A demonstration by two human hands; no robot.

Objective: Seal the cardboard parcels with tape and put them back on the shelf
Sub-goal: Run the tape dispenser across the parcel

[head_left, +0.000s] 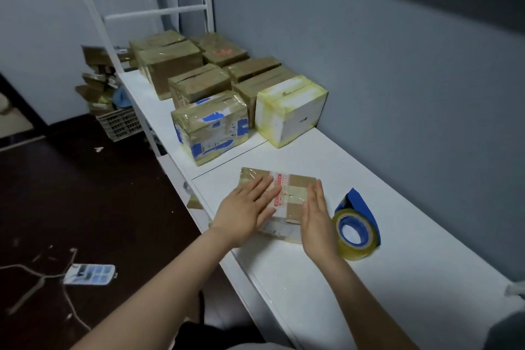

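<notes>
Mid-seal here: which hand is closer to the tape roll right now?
Right. The right hand lies flat along the parcel's right edge, just beside the tape roll. The left hand presses flat on the parcel's left half, farther from the roll.

Shows brown cardboard parcel (301,182) at lower centre, its white label (284,187) printed red. At right, yellowish tape roll (345,250) on blue dispenser (360,202). White shelf (397,236), grey-blue wall (397,65), dark brown floor (85,193).

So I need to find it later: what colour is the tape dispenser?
The tape dispenser is blue, seen best in the head view.
</notes>
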